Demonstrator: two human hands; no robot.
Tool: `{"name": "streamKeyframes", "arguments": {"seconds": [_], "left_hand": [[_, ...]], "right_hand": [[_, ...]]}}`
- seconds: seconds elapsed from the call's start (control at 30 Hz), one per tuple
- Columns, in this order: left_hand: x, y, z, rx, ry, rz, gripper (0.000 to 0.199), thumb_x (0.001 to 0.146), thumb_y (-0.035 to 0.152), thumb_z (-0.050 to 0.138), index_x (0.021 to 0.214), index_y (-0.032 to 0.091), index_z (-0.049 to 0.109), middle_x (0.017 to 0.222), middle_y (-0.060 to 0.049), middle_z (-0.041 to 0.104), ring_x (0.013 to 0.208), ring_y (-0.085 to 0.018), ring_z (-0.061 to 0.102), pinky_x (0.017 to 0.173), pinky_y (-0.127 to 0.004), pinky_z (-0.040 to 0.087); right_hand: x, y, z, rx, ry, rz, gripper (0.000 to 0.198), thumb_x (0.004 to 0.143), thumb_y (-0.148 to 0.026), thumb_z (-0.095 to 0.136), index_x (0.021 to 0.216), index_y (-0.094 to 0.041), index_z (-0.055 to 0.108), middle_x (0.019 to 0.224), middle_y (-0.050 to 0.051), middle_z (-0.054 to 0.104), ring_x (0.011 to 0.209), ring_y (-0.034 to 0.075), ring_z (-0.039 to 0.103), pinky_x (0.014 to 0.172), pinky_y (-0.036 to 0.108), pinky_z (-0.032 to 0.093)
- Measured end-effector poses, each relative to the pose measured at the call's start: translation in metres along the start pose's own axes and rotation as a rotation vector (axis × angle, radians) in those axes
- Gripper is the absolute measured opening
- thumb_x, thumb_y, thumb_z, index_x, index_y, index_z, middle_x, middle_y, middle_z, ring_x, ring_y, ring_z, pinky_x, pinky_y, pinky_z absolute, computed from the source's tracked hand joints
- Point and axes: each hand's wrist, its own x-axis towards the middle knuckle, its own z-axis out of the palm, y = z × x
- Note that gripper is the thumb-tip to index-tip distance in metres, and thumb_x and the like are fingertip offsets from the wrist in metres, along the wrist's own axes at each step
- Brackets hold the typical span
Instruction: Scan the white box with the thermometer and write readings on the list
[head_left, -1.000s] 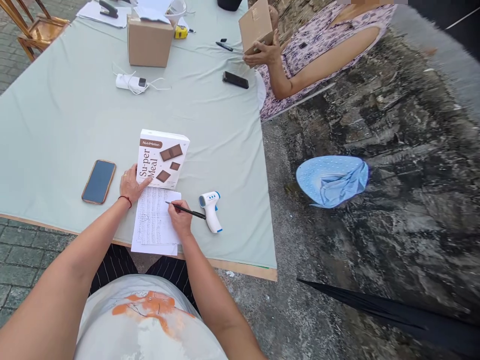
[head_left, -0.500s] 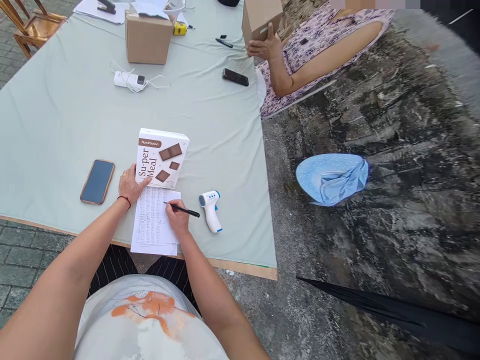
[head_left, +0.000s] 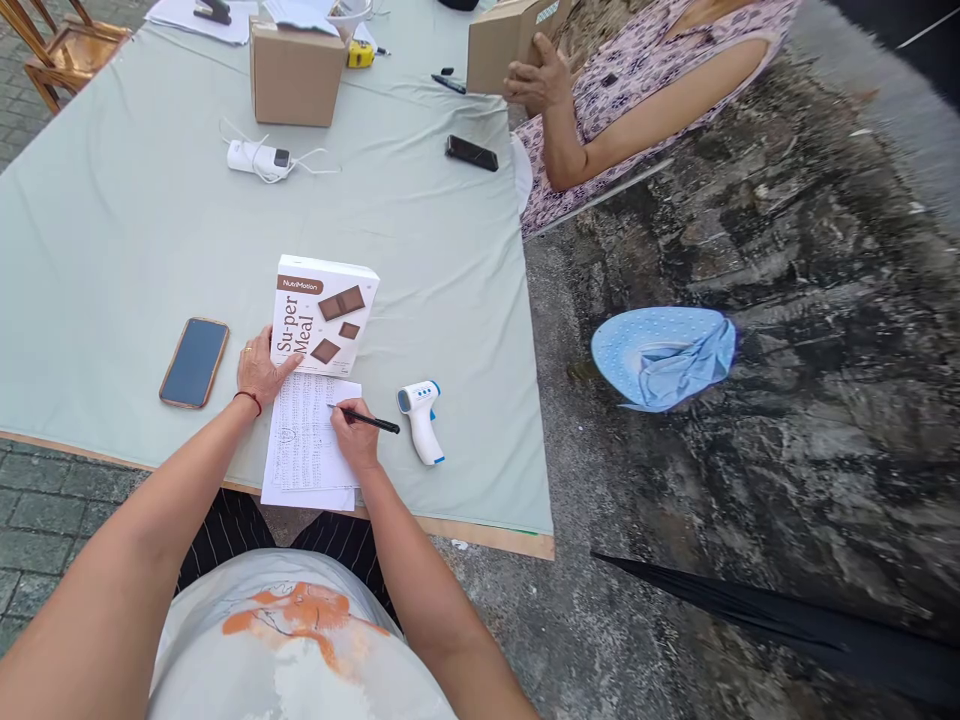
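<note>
My left hand (head_left: 260,372) grips the lower left corner of a white box (head_left: 330,315) printed "Su-per Meal", its thumb over the front face. The box stands at the top end of some printed sheets (head_left: 304,450). A black pen (head_left: 369,418) is pinched in my right hand (head_left: 355,436), its tip at the upper right part of the top sheet. To the right of that hand lies a white and blue infrared thermometer (head_left: 421,420). A phone (head_left: 194,363) in a brown case lies left of my left hand.
A white device with a cable (head_left: 259,160), a cardboard box (head_left: 296,75), a yellow tape measure (head_left: 360,54) and a black phone (head_left: 471,152) lie farther back on the table. At the right edge another person's hand (head_left: 541,77) holds a carton (head_left: 502,45). A blue hat (head_left: 664,358) lies on the ground.
The other person's carton has turned and shifted slightly left, showing a label. My hands, the pen and the white box stay almost the same.
</note>
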Motion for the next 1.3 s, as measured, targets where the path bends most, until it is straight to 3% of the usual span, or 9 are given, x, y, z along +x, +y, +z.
{"name": "streamKeyframes", "arguments": {"seconds": [1.3], "left_hand": [[-0.0001, 0.0007, -0.0002, -0.008, 0.004, 0.004, 0.073, 0.085, 0.067, 0.052, 0.139, 0.02, 0.044, 0.124, -0.014, 0.063, 0.115, -0.035, 0.055, 0.098, -0.049, 0.042]], "right_hand": [[-0.0005, 0.0019, 0.0013, 0.016, 0.071, 0.031, 0.012, 0.074, -0.035, 0.052, 0.071, -0.024, 0.051, 0.064, -0.003, 0.055, 0.063, 0.015, 0.05, 0.063, 0.03, 0.045]]}}
